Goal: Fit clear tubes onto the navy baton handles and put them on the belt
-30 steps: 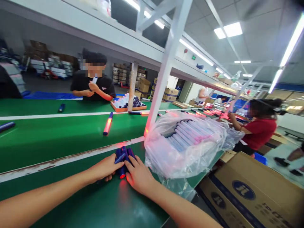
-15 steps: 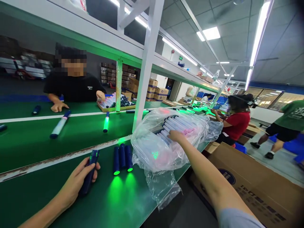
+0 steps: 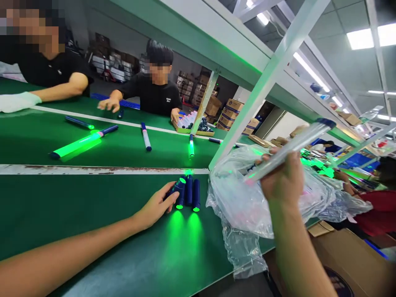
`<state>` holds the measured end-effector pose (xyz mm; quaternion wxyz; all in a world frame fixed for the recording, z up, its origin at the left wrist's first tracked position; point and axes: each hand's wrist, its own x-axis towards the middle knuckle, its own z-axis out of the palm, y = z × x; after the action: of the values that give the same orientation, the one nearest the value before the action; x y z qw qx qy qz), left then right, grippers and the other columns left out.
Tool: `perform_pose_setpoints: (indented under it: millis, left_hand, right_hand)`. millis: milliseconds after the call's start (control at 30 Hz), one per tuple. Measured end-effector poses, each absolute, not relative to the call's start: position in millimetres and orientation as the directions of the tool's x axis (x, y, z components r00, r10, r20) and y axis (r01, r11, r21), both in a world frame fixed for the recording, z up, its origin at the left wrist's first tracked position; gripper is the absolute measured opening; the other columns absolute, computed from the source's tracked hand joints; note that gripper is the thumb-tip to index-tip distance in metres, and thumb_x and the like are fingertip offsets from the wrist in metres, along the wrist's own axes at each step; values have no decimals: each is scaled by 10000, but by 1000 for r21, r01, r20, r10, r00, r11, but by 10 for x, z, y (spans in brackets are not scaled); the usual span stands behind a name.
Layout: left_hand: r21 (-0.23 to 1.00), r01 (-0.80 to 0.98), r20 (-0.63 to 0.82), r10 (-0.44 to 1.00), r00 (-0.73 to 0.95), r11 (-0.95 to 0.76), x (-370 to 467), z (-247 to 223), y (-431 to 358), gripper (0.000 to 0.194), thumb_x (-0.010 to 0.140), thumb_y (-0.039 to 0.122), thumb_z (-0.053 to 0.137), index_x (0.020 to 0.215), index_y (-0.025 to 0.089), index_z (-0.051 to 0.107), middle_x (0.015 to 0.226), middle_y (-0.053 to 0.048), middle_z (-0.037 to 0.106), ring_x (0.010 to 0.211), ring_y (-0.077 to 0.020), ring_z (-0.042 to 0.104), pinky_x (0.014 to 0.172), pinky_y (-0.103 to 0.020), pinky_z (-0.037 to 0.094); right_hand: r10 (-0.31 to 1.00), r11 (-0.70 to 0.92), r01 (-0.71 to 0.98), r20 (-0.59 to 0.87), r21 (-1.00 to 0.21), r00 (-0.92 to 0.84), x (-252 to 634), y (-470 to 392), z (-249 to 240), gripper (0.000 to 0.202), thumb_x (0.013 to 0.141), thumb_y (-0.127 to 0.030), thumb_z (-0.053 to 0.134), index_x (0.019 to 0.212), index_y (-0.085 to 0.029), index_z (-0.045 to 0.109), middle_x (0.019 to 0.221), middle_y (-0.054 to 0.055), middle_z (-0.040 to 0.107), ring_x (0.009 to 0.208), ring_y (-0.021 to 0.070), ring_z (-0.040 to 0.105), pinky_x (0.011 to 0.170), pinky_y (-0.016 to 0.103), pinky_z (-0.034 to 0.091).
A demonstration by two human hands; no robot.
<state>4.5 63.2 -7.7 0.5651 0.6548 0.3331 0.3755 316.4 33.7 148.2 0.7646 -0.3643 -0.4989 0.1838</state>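
Observation:
My left hand (image 3: 157, 206) is wrapped round a dark blue flashlight handle (image 3: 175, 191) with a green-lit end. Beside it, touching or nearly so, several matching flashlight handles (image 3: 196, 194) lie side by side on the green table, two casting green light toward me. Raised over the plastic bag, my right hand (image 3: 284, 177) grips a clear tube (image 3: 297, 142) with a dark cap at its upper end and a pinkish lower end. Under that hand sits the clear plastic bag (image 3: 238, 206) full of similar tubes, partly hidden by my hand and forearm.
Light sticks, including a glowing one (image 3: 82, 144), lie on the conveyor belt (image 3: 130, 154) beyond a worn white rail (image 3: 102, 169). A slanted white post (image 3: 266, 82) rises behind the bag. Two people work across the belt, near a tray (image 3: 202, 132) of parts. A cardboard box (image 3: 349, 255) stands lower right.
My right hand has come up out of the bag with a clear tube. My left hand has carried its flashlight handle over to the row on the table. The view has turned left.

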Motion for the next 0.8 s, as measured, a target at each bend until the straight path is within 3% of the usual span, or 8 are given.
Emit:
perform_pose_setpoints:
  millis: [100, 200, 567, 800]
  left_hand:
    - [985, 82, 93, 863, 496, -153, 39, -46, 506, 500, 960, 526, 577, 1341, 215, 486, 821, 11, 576, 700, -165, 556, 675, -278, 459]
    - [988, 98, 54, 861, 506, -120, 28, -79, 376, 491, 966, 538, 571, 1344, 243, 464, 836, 19, 561, 674, -157, 548, 645, -275, 465]
    - [993, 101, -11, 829, 559, -54, 19, -153, 320, 586, 987, 584, 497, 1441, 213, 473, 837, -10, 570, 685, -164, 520, 621, -270, 428]
    - [990, 102, 21, 823, 568, -95, 40, -165, 319, 500, 985, 524, 535, 1383, 222, 520, 761, 8, 609, 694, -181, 588, 632, -270, 465]
  right_hand:
    - [801, 593, -388, 470, -705, 370, 2331, 403, 1283, 410, 882, -514, 683, 1212, -287, 596, 891, -31, 616, 694, 114, 603, 663, 265, 546]
    - [885, 464, -586, 320, -664, 338, 1849, 621, 977, 379, 894, -492, 684, 1198, -285, 592, 924, -40, 627, 723, 107, 616, 690, 269, 564]
    - [913, 409, -623, 308, -667, 269, 1707, 652, 698, 355, 921, -502, 645, 1200, -293, 580, 939, -37, 588, 701, 108, 570, 631, 261, 540]
    - [864, 490, -515, 316, -703, 391, 1664, 611, 706, 331, 916, -520, 637, 1147, -295, 563, 913, -40, 524, 666, 89, 525, 592, 227, 502]
